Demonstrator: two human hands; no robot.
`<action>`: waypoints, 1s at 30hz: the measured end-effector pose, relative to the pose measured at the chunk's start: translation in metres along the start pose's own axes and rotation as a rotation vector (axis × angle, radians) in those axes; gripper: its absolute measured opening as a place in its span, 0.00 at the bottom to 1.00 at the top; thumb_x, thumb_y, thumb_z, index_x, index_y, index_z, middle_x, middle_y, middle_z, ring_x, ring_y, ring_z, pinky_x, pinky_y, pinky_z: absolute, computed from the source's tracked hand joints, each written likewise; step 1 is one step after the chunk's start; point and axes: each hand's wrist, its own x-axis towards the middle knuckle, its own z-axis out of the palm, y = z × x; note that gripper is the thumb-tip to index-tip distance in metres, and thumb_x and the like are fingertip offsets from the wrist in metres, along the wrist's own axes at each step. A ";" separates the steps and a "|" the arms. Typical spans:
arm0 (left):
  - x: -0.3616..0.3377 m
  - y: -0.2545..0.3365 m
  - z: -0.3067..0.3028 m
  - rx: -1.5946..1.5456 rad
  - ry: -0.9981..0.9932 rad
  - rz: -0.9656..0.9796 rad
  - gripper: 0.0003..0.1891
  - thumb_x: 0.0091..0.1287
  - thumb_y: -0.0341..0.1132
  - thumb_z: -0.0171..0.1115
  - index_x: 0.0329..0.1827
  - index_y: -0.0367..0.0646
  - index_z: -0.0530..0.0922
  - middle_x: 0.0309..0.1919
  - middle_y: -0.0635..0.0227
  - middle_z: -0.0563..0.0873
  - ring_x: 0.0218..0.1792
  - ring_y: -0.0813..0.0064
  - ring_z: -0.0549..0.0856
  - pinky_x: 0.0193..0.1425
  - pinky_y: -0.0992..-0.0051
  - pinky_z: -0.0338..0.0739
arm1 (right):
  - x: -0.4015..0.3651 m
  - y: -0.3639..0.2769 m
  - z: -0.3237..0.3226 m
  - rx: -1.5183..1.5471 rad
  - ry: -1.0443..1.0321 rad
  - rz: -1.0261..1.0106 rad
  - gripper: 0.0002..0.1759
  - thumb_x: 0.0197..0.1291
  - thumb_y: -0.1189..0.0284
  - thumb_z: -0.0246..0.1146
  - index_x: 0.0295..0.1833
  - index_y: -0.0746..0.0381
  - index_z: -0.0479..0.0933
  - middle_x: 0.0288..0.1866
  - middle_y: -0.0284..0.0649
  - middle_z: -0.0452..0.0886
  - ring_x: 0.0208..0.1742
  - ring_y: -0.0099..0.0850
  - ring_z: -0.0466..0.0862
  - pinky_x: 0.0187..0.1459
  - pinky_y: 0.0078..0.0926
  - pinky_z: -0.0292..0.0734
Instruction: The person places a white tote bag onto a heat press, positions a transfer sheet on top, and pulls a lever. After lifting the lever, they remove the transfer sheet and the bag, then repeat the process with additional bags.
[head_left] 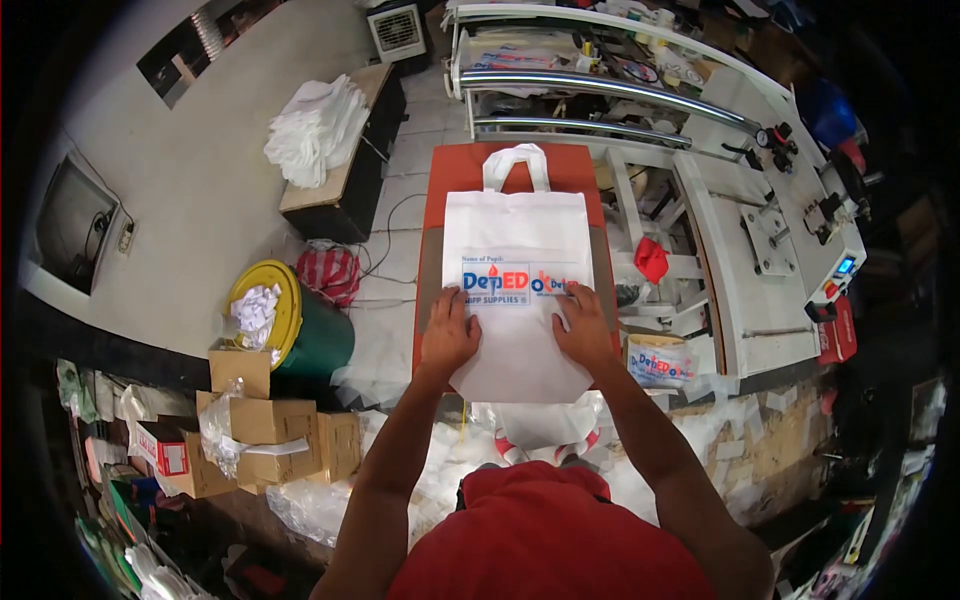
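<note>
A white printed tote bag point(518, 228) lies flat on a red and grey board point(435, 190), its looped handles pointing away from me. Blue and red "DepED" lettering runs across its middle. My left hand point(450, 335) rests on the bag's left edge, fingers stretched forward beside the print. On the opposite edge lies my right hand point(583, 325), its fingers spread and partly covering the right end of the print. Neither hand grips anything. The near end of the bag hangs toward my body.
Right of the board stands a white machine frame point(780, 330) with metal rollers point(600, 85). A stack of white bags point(318, 130) sits on a cabinet at back left. Nearer are a green bin point(325, 335) with a yellow rim and cardboard boxes point(270, 425). A red cloth point(651, 259) hangs by the frame.
</note>
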 end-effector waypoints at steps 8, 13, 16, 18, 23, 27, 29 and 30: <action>-0.004 0.003 0.003 -0.029 -0.028 -0.121 0.26 0.60 0.33 0.60 0.61 0.32 0.70 0.61 0.48 0.72 0.62 0.47 0.73 0.65 0.58 0.72 | 0.000 0.002 -0.001 -0.015 -0.028 0.011 0.20 0.55 0.70 0.65 0.54 0.63 0.78 0.64 0.45 0.71 0.69 0.46 0.67 0.68 0.43 0.65; -0.004 -0.003 0.007 -0.008 -0.030 -0.078 0.26 0.61 0.33 0.60 0.63 0.32 0.69 0.62 0.47 0.71 0.63 0.47 0.72 0.66 0.58 0.71 | 0.000 0.002 0.001 -0.022 -0.024 0.005 0.20 0.55 0.70 0.65 0.54 0.64 0.78 0.63 0.45 0.72 0.69 0.45 0.66 0.69 0.42 0.64; -0.002 -0.001 0.001 -0.052 -0.032 -0.104 0.27 0.62 0.32 0.59 0.64 0.32 0.68 0.63 0.46 0.71 0.63 0.45 0.72 0.67 0.57 0.70 | 0.003 -0.002 -0.005 -0.010 -0.013 0.014 0.21 0.55 0.69 0.65 0.55 0.63 0.78 0.63 0.45 0.72 0.69 0.45 0.66 0.69 0.42 0.64; -0.002 0.001 -0.007 -0.087 -0.025 -0.120 0.27 0.62 0.32 0.58 0.65 0.32 0.68 0.63 0.45 0.71 0.63 0.45 0.71 0.67 0.56 0.69 | 0.005 -0.013 -0.026 0.029 0.035 0.036 0.20 0.54 0.71 0.67 0.53 0.64 0.78 0.61 0.46 0.73 0.66 0.46 0.69 0.67 0.43 0.66; -0.025 -0.015 -0.033 -0.039 0.166 -0.113 0.27 0.62 0.29 0.57 0.66 0.33 0.68 0.63 0.45 0.71 0.64 0.43 0.71 0.68 0.55 0.68 | -0.021 -0.002 -0.084 0.076 0.176 0.086 0.19 0.52 0.74 0.68 0.51 0.64 0.78 0.58 0.48 0.75 0.59 0.48 0.73 0.62 0.44 0.70; -0.018 0.002 -0.035 -0.047 0.016 -0.040 0.24 0.60 0.29 0.60 0.61 0.35 0.71 0.60 0.45 0.72 0.62 0.43 0.72 0.66 0.55 0.69 | -0.042 0.020 -0.088 0.035 0.178 0.098 0.19 0.51 0.75 0.68 0.51 0.64 0.77 0.55 0.50 0.75 0.58 0.50 0.74 0.60 0.44 0.71; -0.012 0.014 -0.031 -0.023 -0.006 -0.037 0.24 0.59 0.30 0.60 0.60 0.35 0.72 0.59 0.46 0.73 0.61 0.43 0.72 0.66 0.55 0.70 | -0.045 0.012 -0.086 0.062 0.158 0.105 0.19 0.51 0.75 0.68 0.50 0.65 0.77 0.55 0.51 0.75 0.58 0.51 0.74 0.60 0.44 0.71; -0.009 0.018 -0.031 0.002 -0.032 -0.036 0.24 0.59 0.31 0.61 0.59 0.34 0.72 0.59 0.46 0.73 0.61 0.43 0.73 0.65 0.54 0.70 | -0.046 0.009 -0.085 0.091 0.135 0.115 0.19 0.51 0.75 0.68 0.50 0.65 0.76 0.55 0.51 0.75 0.58 0.51 0.74 0.60 0.44 0.71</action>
